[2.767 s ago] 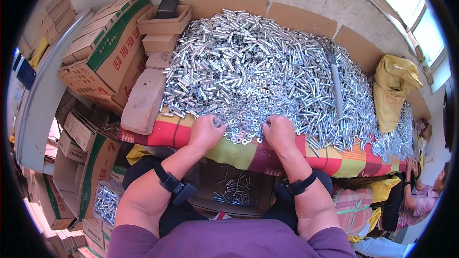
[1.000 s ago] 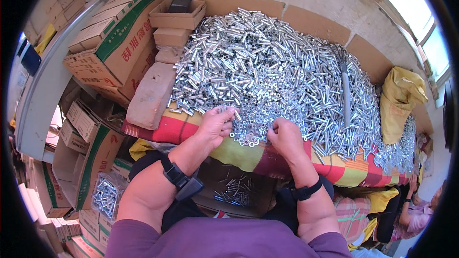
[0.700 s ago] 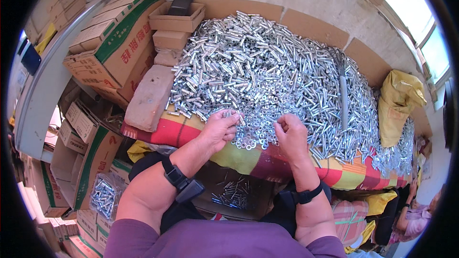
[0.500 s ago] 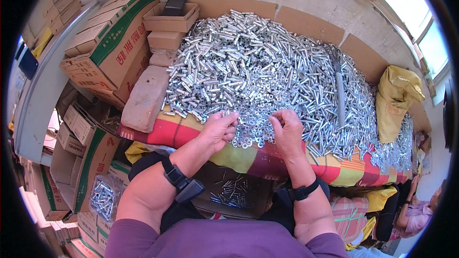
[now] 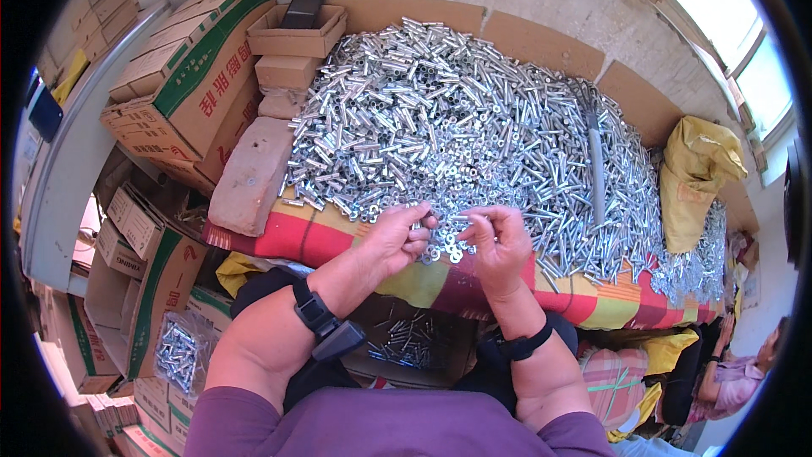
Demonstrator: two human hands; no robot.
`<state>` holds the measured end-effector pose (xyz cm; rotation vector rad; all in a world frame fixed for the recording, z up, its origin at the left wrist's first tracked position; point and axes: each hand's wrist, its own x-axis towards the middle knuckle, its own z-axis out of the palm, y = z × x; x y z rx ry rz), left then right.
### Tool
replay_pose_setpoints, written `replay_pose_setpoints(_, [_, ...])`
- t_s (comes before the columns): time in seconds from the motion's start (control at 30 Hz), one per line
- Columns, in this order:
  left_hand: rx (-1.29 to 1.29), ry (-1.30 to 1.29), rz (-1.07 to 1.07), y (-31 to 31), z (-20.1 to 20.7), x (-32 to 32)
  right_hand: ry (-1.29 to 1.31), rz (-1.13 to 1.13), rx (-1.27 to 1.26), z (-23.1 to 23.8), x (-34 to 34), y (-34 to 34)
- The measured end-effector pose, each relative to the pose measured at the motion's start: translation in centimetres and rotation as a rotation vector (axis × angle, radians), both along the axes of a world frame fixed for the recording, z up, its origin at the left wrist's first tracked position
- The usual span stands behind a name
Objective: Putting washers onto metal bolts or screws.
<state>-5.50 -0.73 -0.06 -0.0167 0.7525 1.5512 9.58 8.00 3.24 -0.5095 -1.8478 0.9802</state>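
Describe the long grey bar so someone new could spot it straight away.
Start from the big pile of shiny metal parts on the checked cloth. In its right half, left of the yellow sack, the long grey bar lies on top, running roughly back to front. It is far longer and duller than the small pieces around it.

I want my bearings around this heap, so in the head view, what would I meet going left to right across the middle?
Brick-like block → left hand → right hand → long grey bar → yellow sack.
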Motion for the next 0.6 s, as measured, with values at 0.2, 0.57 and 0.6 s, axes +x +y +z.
replay_pose_setpoints(0.2, [0.041,-0.154,-0.067,-0.4,0.1,0.5,-0.018,0.021,0.33,-1.0,-0.2,0.0])
replay_pose_setpoints(0.57, [-0.042,-0.119,-0.132,-0.8,2.2,0.6,-0.189,0.029,0.625,0.9,0.1,0.4])
replay_pose_setpoints(0.6, [-0.14,-0.051,-0.019,-0.8,3.1,0.6,-0.329,-0.055,0.605,0.9,0.6,0.9])
